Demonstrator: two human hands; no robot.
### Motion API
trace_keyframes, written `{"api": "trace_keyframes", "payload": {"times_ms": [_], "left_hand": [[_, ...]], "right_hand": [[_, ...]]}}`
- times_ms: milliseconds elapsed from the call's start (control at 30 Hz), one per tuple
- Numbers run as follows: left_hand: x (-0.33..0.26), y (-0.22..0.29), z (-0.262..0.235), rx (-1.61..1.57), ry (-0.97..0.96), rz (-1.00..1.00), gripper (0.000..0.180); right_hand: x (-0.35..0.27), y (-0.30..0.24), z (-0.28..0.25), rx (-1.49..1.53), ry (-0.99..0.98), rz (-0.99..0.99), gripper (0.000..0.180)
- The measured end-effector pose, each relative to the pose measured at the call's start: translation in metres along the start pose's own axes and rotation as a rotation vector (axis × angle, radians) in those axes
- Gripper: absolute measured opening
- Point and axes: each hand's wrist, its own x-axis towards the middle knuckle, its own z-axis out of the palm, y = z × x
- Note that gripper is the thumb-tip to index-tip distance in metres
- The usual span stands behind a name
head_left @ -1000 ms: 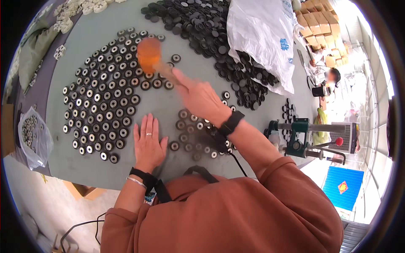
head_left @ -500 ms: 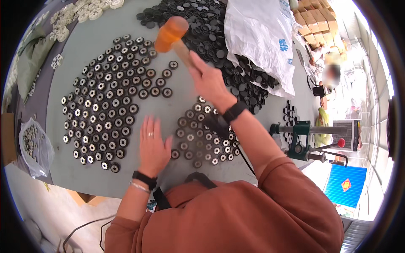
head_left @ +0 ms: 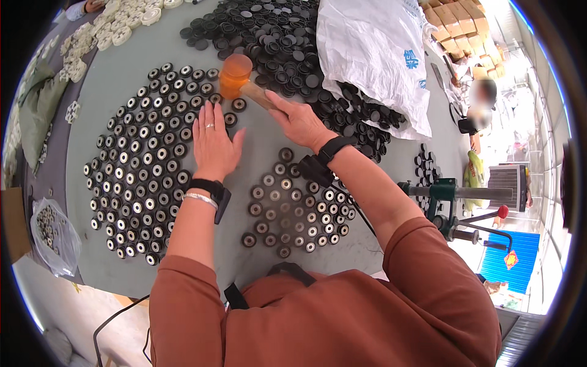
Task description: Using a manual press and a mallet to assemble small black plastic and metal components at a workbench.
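Wrapped tight round the wooden handle, my right hand [head_left: 298,120] held the orange mallet [head_left: 235,75] low over the laid-out black rings [head_left: 137,159] — my left hand [head_left: 214,144] lay flat and spread beside them — best to strike squarely, fingers clear.

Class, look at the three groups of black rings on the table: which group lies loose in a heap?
The far heap of black rings, beside the white bag; the two nearer groups lie flat in rows.

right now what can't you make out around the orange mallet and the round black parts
Head view only:
- Wooden handle of the orange-headed mallet: mostly hidden inside the right hand.
- Round black parts with silver centres beneath the left hand: covered by the flat palm.
- Loose pile of plain black discs: partly buried under the white plastic bag.
- Contents of the small clear bag: too small, bent by the fisheye rim.
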Motion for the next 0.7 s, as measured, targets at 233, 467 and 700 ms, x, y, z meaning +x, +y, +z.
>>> {"api": "trace_keyframes", "payload": {"times_ms": [233,467,700], "left_hand": [[0.023,0.005,0.006,0.003,-0.081,0.03,0.086],[-0.024,0.052,0.0,-0.007,-0.192,0.123,0.086],[-0.067,0.067,-0.018,-0.243,-0.385,0.282,0.076]], "right_hand": [[-0.001,-0.004,-0.011,0.022,-0.086,0.035,0.047],[-0.072,-0.004,-0.039,0.013,-0.065,0.049,0.046],[-0.135,-0.029,-0.066,0.04,-0.121,0.207,0.048]]}}
